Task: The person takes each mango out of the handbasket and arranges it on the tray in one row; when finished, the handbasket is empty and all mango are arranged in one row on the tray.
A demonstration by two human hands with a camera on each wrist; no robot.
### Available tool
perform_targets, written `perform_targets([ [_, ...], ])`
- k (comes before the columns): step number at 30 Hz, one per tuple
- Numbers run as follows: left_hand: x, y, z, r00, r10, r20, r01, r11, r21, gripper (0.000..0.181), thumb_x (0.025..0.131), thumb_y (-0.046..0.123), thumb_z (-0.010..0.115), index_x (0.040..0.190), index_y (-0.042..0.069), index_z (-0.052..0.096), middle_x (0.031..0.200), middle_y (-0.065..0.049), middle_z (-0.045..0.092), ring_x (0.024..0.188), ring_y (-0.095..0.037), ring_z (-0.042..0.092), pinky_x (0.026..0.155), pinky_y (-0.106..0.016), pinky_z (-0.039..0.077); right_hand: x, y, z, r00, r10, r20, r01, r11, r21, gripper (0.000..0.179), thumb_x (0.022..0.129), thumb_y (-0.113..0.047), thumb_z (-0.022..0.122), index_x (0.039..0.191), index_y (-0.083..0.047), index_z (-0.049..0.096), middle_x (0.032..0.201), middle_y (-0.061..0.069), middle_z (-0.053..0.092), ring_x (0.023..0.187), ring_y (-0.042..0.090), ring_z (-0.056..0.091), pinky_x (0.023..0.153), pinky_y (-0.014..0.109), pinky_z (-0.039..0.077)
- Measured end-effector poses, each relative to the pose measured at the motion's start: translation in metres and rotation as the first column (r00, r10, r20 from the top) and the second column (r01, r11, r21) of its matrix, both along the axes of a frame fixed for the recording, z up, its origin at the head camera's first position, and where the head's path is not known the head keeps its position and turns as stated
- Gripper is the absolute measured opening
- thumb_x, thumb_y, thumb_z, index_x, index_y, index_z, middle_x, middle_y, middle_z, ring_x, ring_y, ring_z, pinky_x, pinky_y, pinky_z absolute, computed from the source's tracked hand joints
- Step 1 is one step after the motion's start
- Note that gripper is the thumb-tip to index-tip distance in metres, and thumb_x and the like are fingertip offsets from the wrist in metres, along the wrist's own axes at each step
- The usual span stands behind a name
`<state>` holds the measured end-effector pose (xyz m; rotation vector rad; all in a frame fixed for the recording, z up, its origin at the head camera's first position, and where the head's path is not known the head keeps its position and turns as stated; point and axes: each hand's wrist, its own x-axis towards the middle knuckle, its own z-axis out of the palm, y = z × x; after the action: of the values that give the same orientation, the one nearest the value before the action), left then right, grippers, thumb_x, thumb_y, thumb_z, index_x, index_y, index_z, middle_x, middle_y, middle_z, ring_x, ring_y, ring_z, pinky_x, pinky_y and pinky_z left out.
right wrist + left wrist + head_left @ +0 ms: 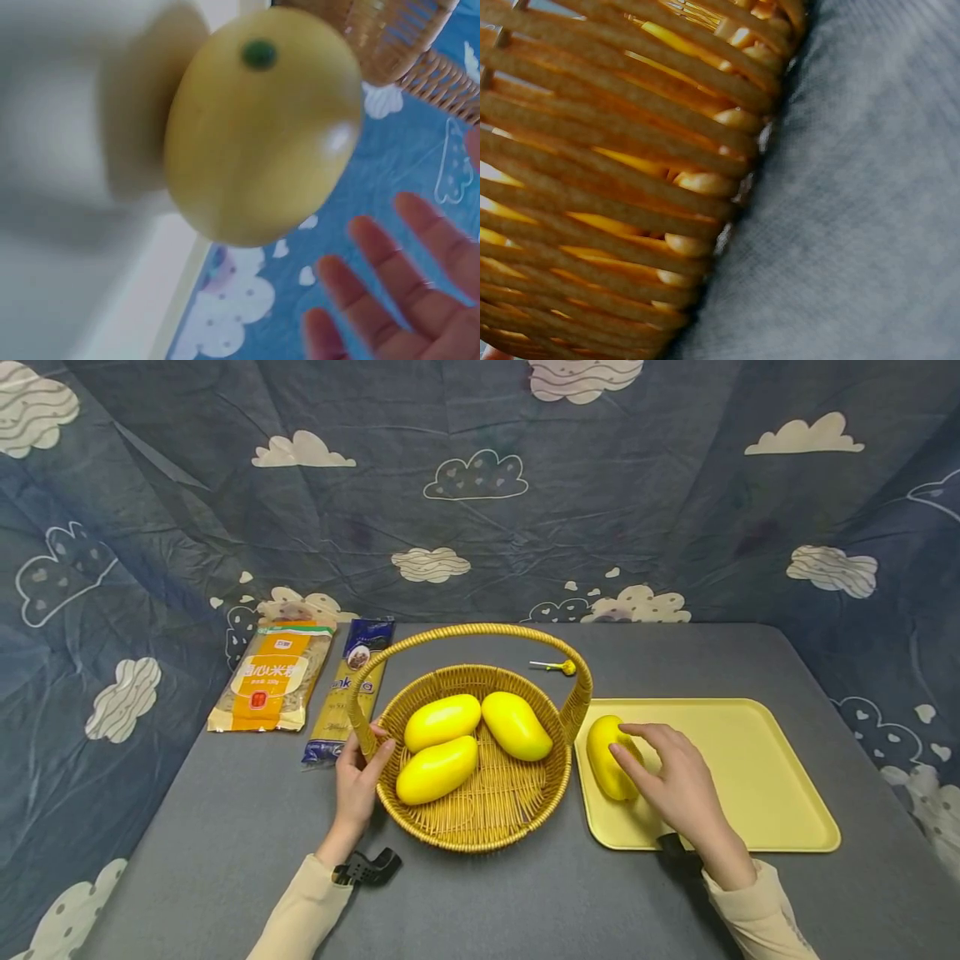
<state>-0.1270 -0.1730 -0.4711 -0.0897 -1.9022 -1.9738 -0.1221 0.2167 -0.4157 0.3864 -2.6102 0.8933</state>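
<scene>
Three mangoes (437,769) in basket (472,845): two alongside each other at left, one at far right; near-right floor uncovered, so there's room.
Fourth mango (607,760): on the yellow tray (750,777), by its basket-side edge. Probably put there to shorten the reach.
Left hand (358,781): grips basket's left rim at the handle foot, thumb on the inner side. Reads as steadying; a light basket could skid.
Right hand (678,781): over fourth mango, thumb and forefinger parted, no grip. Right wrist view shows other fingers apart from the fruit; fingertip contact, can't tell.
Handle (471,630): arches left to right, so near rim gives a free way in. Tight spot: right handle foot, next to tray.
Basket-tray gap: just beside each other; can't tell if touching. Tray lip looks low.
Tray room: plenty rightward of the hand.
Bags: noodle bag (270,677) and blue bag (348,685) left of basket; blue one crowds left hand.
Table (225,827): open strip in front of basket.
</scene>
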Motion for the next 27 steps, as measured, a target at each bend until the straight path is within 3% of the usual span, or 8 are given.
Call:
perform_targets([
  [2, 0.0, 0.0, 0.0, 1.0, -0.002, -0.003, 0.002, 1.0, 0.002, 0.021, 0.091, -0.001, 0.058, 0.108, -0.011, 0.052, 0.127, -0.023, 0.052, 0.118, -0.021, 0.047, 0.093, -0.024, 0.037, 0.002, -0.003, 0.001, 0.995, 0.047, -0.088, -0.05, 0.999, -0.023, 0.029, 0.084, -0.019, 0.073, 0.109, -0.007, 0.067, 0.105, 0.008, 0.065, 0.101, 0.028, 0.057, 0.087, 0.044, 0.04],
  [5, -0.001, 0.001, -0.001, 1.0, -0.004, -0.013, 0.004, 1.0, 0.011, 0.02, 0.091, -0.002, 0.058, 0.107, -0.011, 0.052, 0.124, -0.025, 0.052, 0.115, -0.021, 0.048, 0.091, -0.025, 0.038, 0.005, -0.009, 0.004, 0.971, 0.145, -0.19, -0.158, 0.986, -0.055, 0.028, 0.078, -0.009, 0.076, 0.105, -0.008, 0.069, 0.101, 0.002, 0.066, 0.097, 0.021, 0.058, 0.087, 0.03, 0.041],
  [8, -0.001, 0.0, -0.001, 1.0, -0.005, -0.024, 0.005, 1.0, 0.014, 0.02, 0.09, -0.002, 0.058, 0.107, -0.011, 0.052, 0.121, -0.026, 0.052, 0.113, -0.021, 0.048, 0.09, -0.025, 0.038, 0.007, -0.017, 0.008, 0.932, 0.252, -0.26, -0.281, 0.956, -0.08, 0.027, 0.078, -0.007, 0.075, 0.104, -0.009, 0.07, 0.099, -0.002, 0.066, 0.093, 0.017, 0.059, 0.087, 0.021, 0.04],
  [11, -0.001, 0.0, -0.001, 1.0, -0.005, -0.027, 0.005, 1.0, 0.009, 0.02, 0.091, -0.002, 0.058, 0.108, -0.012, 0.052, 0.122, -0.026, 0.052, 0.114, -0.02, 0.048, 0.091, -0.025, 0.037, 0.008, -0.028, 0.013, 0.884, 0.346, -0.314, -0.39, 0.917, -0.087, 0.021, 0.083, -0.014, 0.073, 0.103, -0.008, 0.07, 0.097, -0.001, 0.066, 0.089, 0.016, 0.059, 0.085, 0.02, 0.042],
  [16, -0.001, -0.001, -0.002, 1.0, -0.007, -0.023, 0.007, 1.0, 0.013, 0.021, 0.09, -0.002, 0.059, 0.108, -0.012, 0.052, 0.124, -0.025, 0.053, 0.119, -0.023, 0.047, 0.095, -0.025, 0.037, 0.005, -0.048, 0.026, 0.821, 0.465, -0.331, -0.509, 0.859, -0.058, 0.02, 0.087, -0.021, 0.07, 0.105, -0.012, 0.07, 0.098, -0.004, 0.067, 0.088, 0.014, 0.06, 0.082, 0.022, 0.044],
  [23, -0.001, 0.0, 0.001, 1.0, 0.003, -0.021, -0.003, 1.0, 0.001, 0.02, 0.09, -0.002, 0.058, 0.107, -0.011, 0.052, 0.126, -0.025, 0.052, 0.121, -0.024, 0.045, 0.096, -0.025, 0.036, -0.003, -0.076, 0.045, 0.745, 0.567, -0.352, -0.606, 0.796, 0.0, 0.018, 0.09, -0.023, 0.066, 0.104, -0.013, 0.069, 0.097, -0.005, 0.067, 0.087, 0.013, 0.061, 0.079, 0.026, 0.045],
  [27, 0.0, 0.0, 0.001, 1.0, -0.01, -0.014, 0.01, 1.0, 0.004, 0.02, 0.091, -0.002, 0.058, 0.107, -0.012, 0.052, 0.127, -0.024, 0.052, 0.122, -0.024, 0.045, 0.097, -0.025, 0.035, -0.007, -0.091, 0.052, 0.74, 0.624, -0.249, -0.632, 0.773, 0.059, 0.019, 0.088, -0.023, 0.068, 0.106, -0.015, 0.069, 0.099, -0.006, 0.066, 0.088, 0.01, 0.059, 0.078, 0.027, 0.047],
])
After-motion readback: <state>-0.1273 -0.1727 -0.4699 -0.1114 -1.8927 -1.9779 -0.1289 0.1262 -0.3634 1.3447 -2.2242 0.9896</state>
